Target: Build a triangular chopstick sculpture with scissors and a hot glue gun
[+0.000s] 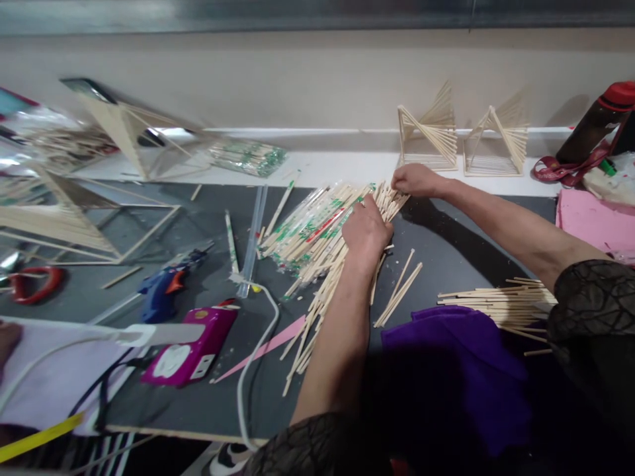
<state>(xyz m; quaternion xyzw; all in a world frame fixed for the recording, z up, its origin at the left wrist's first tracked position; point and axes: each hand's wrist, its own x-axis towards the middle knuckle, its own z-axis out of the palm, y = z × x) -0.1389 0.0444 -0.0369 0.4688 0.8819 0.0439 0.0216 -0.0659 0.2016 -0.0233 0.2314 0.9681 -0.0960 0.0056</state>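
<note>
A heap of bare wooden chopsticks [325, 291] lies across the middle of the dark table, partly under my left forearm. My left hand [367, 228] is closed over the heap, its fingers curled on the sticks. At the heap's far right end, my right hand [417, 180] pinches the tips of chopsticks; how many it holds is hidden by the fingers. Paper-wrapped chopsticks [307, 221] with green and red print lie just left of my left hand. A few loose chopsticks [399, 297] rest nearer to me, and another spread of chopsticks [476, 302] lies beside my right elbow.
Two twisted stick models [426, 132] stand by the wall, with larger stick frames [119, 218] at left. A blue glue gun [163, 291], magenta box [193, 347], white cable [270, 330] and red-handled scissors [37, 284] lie left. Purple cloth [446, 337] covers the front; a bottle [595, 122] stands right.
</note>
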